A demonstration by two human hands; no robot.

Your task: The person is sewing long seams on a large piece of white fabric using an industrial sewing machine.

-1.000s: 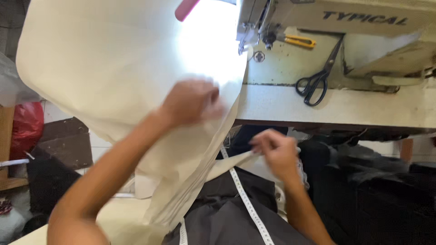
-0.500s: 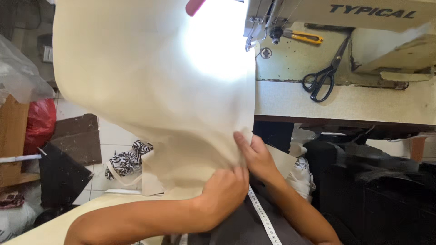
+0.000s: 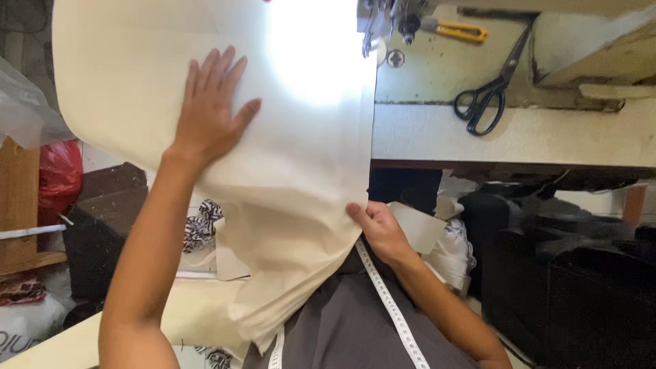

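At table edge, L hand (image 3: 208,113) flattens cloth (image 3: 301,157); R hand (image 3: 379,229) prob. pinches hem.

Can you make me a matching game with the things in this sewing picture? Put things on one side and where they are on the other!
Things:
1. left hand
2. right hand
3. scissors
4. measuring tape

Places:
A. lying on the sewing table
B. pinching the cream cloth's lower edge
C. spread flat on the cream cloth
D. hanging over the grey clothing

Pairs: 1-C, 2-B, 3-A, 4-D
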